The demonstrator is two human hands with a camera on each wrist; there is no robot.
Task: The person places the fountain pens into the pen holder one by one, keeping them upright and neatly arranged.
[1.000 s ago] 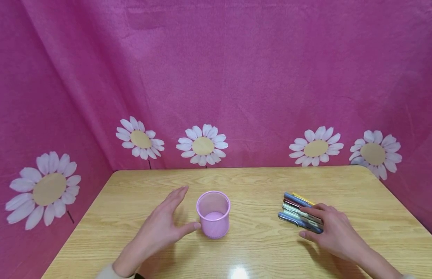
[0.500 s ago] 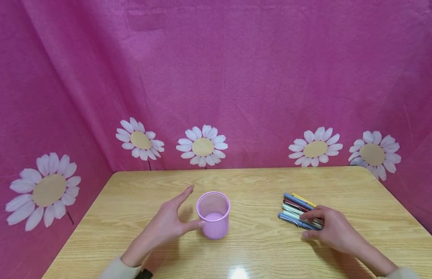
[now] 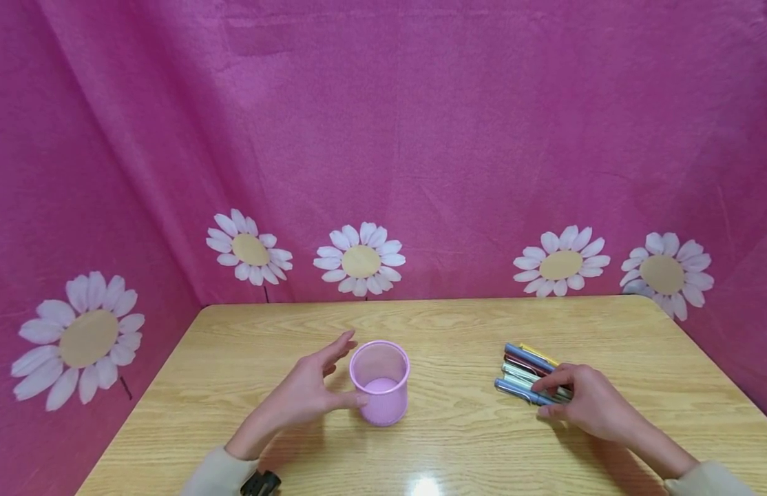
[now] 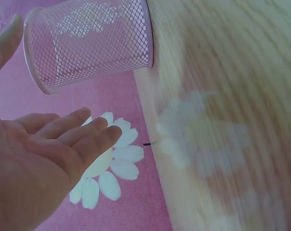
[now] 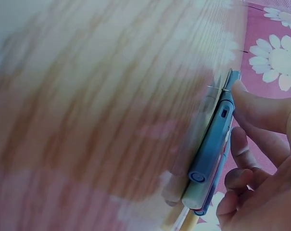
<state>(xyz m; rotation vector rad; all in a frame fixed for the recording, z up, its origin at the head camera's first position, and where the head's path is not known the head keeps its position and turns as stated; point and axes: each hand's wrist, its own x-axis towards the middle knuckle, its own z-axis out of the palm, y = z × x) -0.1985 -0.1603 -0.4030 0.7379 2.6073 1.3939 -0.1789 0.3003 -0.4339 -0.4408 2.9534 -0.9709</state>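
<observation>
A pink mesh pen cup [image 3: 385, 408] stands upright on the wooden table. My left hand [image 3: 301, 391] is at its left side, thumb by the cup's near wall and fingers spread past the far side. In the left wrist view, the thumb is beside the cup's rim and the fingers are apart from the mesh. To the right lie several capped pens side by side: blue, dark red, pale green and yellow. My right hand [image 3: 597, 406] has thumb and index finger at the nearest blue pen [image 5: 211, 142], pinching it near one end; the index fingertip is partly hidden in the right wrist view.
Bare tabletop [image 3: 445, 344] lies between the cup and the pens. A pink cloth [image 3: 421, 138] with white daisies hangs behind and beside the table. A black band [image 3: 261, 483] shows at my left sleeve.
My left hand has moved right, closer around the cup. The right thumb and index finger have come together on the nearest blue pen. Cup and pens lie as before.
</observation>
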